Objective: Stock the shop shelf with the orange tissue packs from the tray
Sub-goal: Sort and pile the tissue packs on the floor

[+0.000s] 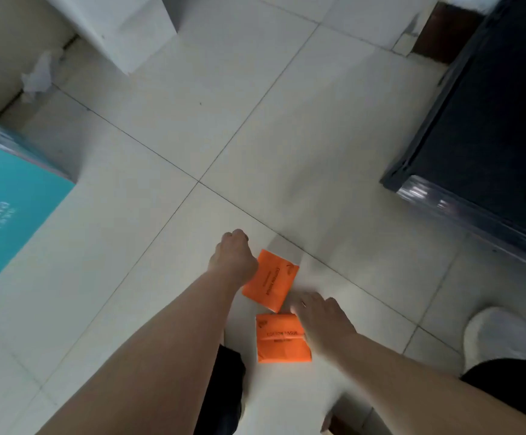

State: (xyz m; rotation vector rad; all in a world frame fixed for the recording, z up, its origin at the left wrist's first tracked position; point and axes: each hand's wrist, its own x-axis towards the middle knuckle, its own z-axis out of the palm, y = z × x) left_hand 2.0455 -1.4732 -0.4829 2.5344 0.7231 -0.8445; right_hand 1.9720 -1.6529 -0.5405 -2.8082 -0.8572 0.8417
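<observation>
- Gathering the two orange tissue packs off the floor [192, 136] is the step in hand, as I judge it. Both lie low in the centre of the frame, just beside each other.
- My left hand [233, 259] sits at the left corner of the upper pack [272, 281]. Its fingers are curled, but I cannot tell whether they pinch the pack or only touch it.
- My right hand [324, 323] lies over the right edge of the lower pack [279, 340], fingers loosely extended and apart, not wrapped round it.
- To do this well, I should slide fingers under each soft pack's edge, thumb on top, and lift flat without crushing.
- Count: two orange packs, two hands, one dark crate [481, 120] at the upper right (possibly the tray), one teal box [10, 208] at the left, one white shoe [497, 334] at the lower right.
</observation>
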